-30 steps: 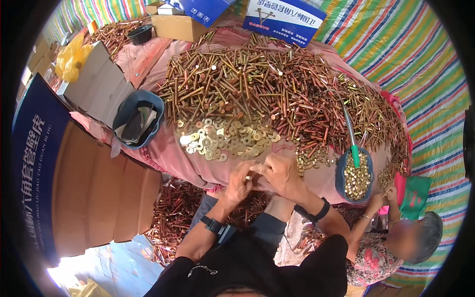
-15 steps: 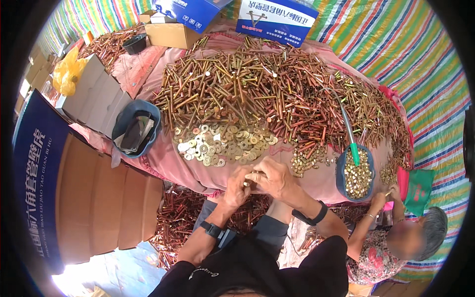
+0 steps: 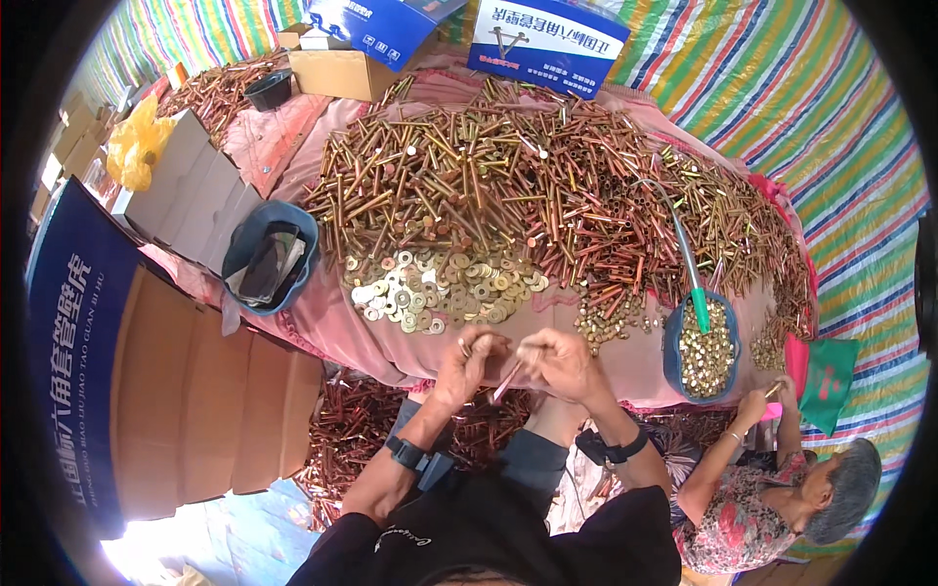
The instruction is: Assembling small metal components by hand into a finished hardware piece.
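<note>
Both my hands are above the near edge of a pink cloth-covered table (image 3: 391, 342), apart from each other. My left hand (image 3: 464, 369) is closed, its fingers curled to the thumb; anything within is hidden. My right hand (image 3: 562, 363) is also closed, fingertips drawn together. A slim reddish bolt (image 3: 505, 383) slants between the hands, just below the right fingertips; whether they touch it I cannot tell. Beyond my hands lie a pile of flat washers (image 3: 440, 290) and a large heap of brass-and-copper-coloured bolts (image 3: 440, 181). Small gold nuts (image 3: 608, 318) lie to the right.
A blue basin (image 3: 672, 366) of nuts holds a green-handled metal rod (image 3: 700, 311). Another blue basin (image 3: 234, 239) stands left, near a large carton (image 3: 195, 391). More bolts (image 3: 357, 430) lie below the table edge. On the right, a co-worker (image 3: 757, 508) holds a small gold piece (image 3: 773, 391).
My hands were together around a small metal piece and have now moved apart. The reddish bolt now shows between them. The co-worker's head has turned and their hands have shifted slightly.
</note>
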`<state>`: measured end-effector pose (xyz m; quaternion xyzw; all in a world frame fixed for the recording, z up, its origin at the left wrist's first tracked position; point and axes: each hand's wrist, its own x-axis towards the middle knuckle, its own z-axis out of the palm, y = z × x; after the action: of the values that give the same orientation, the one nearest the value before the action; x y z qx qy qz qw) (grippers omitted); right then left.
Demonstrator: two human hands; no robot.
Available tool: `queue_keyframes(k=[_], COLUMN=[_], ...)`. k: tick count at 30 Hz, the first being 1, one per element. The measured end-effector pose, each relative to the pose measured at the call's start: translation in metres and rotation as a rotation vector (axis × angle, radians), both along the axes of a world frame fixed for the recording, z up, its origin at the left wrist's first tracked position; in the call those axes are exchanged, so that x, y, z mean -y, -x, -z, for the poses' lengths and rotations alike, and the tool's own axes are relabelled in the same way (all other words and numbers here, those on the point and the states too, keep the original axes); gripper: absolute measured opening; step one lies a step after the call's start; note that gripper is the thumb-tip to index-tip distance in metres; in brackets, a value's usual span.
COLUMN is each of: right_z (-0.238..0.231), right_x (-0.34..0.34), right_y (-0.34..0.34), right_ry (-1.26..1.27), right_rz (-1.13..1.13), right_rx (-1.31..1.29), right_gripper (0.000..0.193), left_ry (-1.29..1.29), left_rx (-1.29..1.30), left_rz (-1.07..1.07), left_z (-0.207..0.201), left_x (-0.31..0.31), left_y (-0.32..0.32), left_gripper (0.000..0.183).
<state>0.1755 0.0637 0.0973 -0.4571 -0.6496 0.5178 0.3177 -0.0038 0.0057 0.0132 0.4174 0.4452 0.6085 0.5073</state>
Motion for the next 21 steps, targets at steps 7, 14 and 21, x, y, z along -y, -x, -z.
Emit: queue_keyframes(k=[7, 14, 21], right_z=[0.01, 0.028, 0.025], right_x=[-0.043, -0.102, -0.115], right_y=[-0.007, 0.004, 0.037], right_ry=[-0.217, -0.383, -0.415], right_rz=[-0.031, 0.14, 0.177], right_rx=[0.379, 0.422, 0.626], right_gripper=[0.027, 0.022, 0.025], left_ry=[0.194, -0.11, -0.075], left_rx=[0.107, -0.39, -0.317], left_rz=[-0.158, -0.199, -0.116], left_z=[-0.027, -0.004, -0.013], left_x=[-0.025, -0.001, -0.008], left_y=[-0.005, -0.001, -0.001], left_gripper=[0.025, 0.025, 0.018])
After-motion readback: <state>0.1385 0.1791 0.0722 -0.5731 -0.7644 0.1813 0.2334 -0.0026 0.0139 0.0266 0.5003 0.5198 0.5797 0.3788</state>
